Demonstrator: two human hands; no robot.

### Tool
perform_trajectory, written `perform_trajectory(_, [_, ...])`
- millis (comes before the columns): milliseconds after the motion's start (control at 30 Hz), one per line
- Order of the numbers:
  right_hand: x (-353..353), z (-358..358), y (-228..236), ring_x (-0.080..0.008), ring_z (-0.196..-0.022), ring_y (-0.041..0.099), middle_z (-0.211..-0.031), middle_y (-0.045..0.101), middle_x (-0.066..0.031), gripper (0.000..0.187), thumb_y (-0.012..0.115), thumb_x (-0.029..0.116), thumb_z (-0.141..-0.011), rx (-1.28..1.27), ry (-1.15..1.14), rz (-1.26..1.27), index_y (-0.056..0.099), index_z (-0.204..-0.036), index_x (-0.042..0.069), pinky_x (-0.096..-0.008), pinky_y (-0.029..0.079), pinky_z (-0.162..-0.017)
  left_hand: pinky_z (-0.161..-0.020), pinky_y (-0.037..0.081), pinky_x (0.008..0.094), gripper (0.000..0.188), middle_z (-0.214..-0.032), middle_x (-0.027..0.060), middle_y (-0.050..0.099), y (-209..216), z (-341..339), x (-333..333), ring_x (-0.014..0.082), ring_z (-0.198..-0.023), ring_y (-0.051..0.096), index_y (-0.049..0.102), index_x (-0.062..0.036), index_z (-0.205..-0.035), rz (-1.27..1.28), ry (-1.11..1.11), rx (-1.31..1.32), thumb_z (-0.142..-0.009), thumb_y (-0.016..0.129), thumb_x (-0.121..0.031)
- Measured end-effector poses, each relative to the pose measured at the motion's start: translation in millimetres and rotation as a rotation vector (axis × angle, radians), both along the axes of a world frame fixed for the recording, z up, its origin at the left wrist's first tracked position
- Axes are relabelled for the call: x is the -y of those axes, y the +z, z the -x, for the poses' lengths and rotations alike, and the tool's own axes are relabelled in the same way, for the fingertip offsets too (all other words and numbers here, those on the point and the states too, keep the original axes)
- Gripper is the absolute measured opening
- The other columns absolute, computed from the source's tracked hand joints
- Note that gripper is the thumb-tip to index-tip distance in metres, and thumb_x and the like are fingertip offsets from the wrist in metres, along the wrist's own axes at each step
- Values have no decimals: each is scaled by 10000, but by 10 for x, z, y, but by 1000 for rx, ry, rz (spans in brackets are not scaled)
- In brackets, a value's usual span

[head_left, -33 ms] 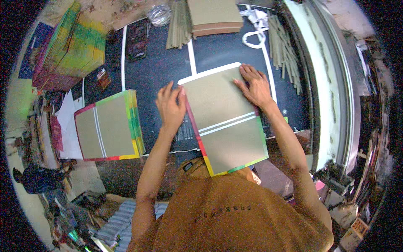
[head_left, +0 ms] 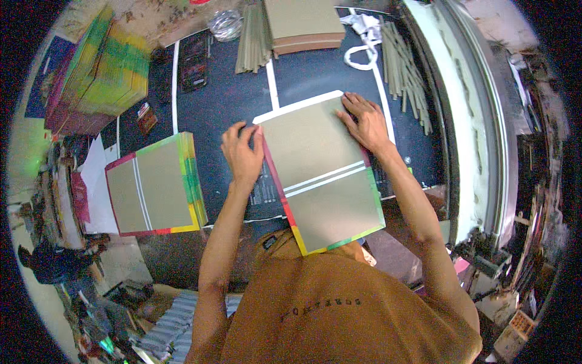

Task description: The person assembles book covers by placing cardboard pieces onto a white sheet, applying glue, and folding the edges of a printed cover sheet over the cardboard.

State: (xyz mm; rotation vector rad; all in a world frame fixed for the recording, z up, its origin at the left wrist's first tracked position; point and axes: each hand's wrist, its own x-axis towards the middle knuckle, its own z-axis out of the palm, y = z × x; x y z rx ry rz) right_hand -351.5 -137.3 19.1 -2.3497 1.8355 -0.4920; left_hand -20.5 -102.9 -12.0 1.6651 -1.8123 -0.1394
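A grey board cover (head_left: 324, 142) lies in front of me, with two white strips across it and turned-in red, yellow and green edges. Its far edge shows a white border, and its near end reaches my shirt. My left hand (head_left: 244, 151) is at the far left corner, fingers bent and apart, the thumb touching the edge. Across from it, my right hand (head_left: 367, 124) rests on the far right corner with fingers stretched along the edge and the thumb on the board. Left of these, similar finished-edge covers (head_left: 160, 176) lie in a pile.
A tall stack of coloured covers (head_left: 115, 79) stands at the far left. At the back are a phone (head_left: 194, 64), a roll of clear tape (head_left: 224, 25), board strips (head_left: 253, 42), plain boards (head_left: 306, 30) and a white cloth (head_left: 364, 27). More strips (head_left: 406, 73) lie scattered at right.
The whole view has shifted slightly. My left fingers are bent a little more beside the corner; my right hand stays on its corner.
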Motion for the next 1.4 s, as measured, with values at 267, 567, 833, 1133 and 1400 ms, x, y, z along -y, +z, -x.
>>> perform_trajectory(267, [-17, 73, -193, -295, -1316, 568, -1357, 655, -109, 342, 683, 365, -938, 12, -15, 263, 752, -1180, 134, -479, 433, -1069, -884, 423, 454, 146, -1003, 68, 606, -128, 83, 110, 308, -1006, 543, 738, -150, -910, 89, 142, -89, -836, 784, -267])
perform_trajectory(567, [96, 60, -145, -371, -1394, 456, -1408, 612, -107, 457, 724, 485, -876, 33, -38, 219, 736, -1143, 114, -527, 355, -1119, -911, 434, 495, 221, -1093, 121, 595, 39, 73, 138, 350, -1068, 539, 729, -140, -989, -126, 118, 64, -902, 732, -343])
perform_trajectory(833, [388, -23, -102, -416, -1474, 300, -1544, 472, -106, 662, 778, 680, -698, -43, -28, 98, 669, -1034, 121, -678, 257, -1073, -910, 436, 511, 294, -1119, 138, 619, 359, 13, 14, 350, -1066, 560, 688, -84, -1140, -322, -116, 317, -1005, 587, -325])
perform_trajectory(1133, [402, 9, -100, -422, -1510, 231, -1607, 375, -173, 800, 861, 671, -563, -28, -22, 47, 604, -1076, 114, -596, 173, -1171, -730, 516, 336, 522, -958, 83, 728, 437, 37, 199, 203, -803, 662, 710, -13, -1103, -884, 62, -852, -920, 670, -501])
perform_trajectory(1400, [440, -27, -95, -422, -1526, 198, -1629, 281, -226, 1230, 888, 671, -514, 43, -48, 31, 431, -1503, 99, -615, 157, -1191, -841, 531, 460, 791, -1159, 205, 668, 572, 993, 678, 343, -1021, 656, 654, 57, -1199, -470, -471, 327, -809, 736, -625])
